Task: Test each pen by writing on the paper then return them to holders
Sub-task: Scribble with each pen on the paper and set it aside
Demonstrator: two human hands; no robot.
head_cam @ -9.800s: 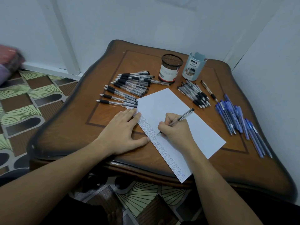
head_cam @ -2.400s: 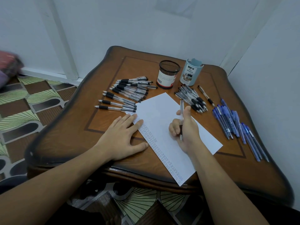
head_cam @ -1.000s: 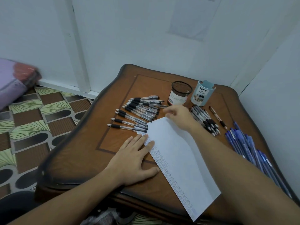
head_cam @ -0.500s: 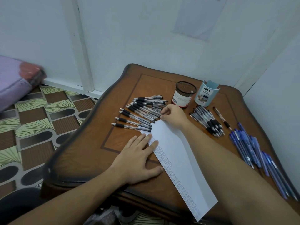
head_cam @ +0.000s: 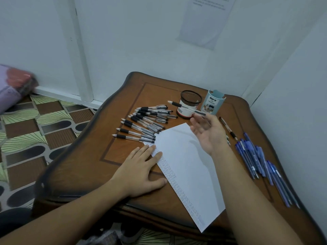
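Our left hand [head_cam: 139, 172] lies flat, fingers spread, on the edge of the white paper sheet [head_cam: 185, 156] on the brown wooden bench [head_cam: 85, 165]. Our right hand [head_cam: 208, 131], palm up, pinches a clear black-gripped pen [head_cam: 184, 107] at its fingertips, level in front of the black mesh pen holder [head_cam: 191, 98], beside the pale blue plastic holder [head_cam: 215, 101].

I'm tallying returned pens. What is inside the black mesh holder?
No pen sticks up above the rim of the black mesh holder; its floor is hidden by its wall. The pen crossing its front is held by the right hand.
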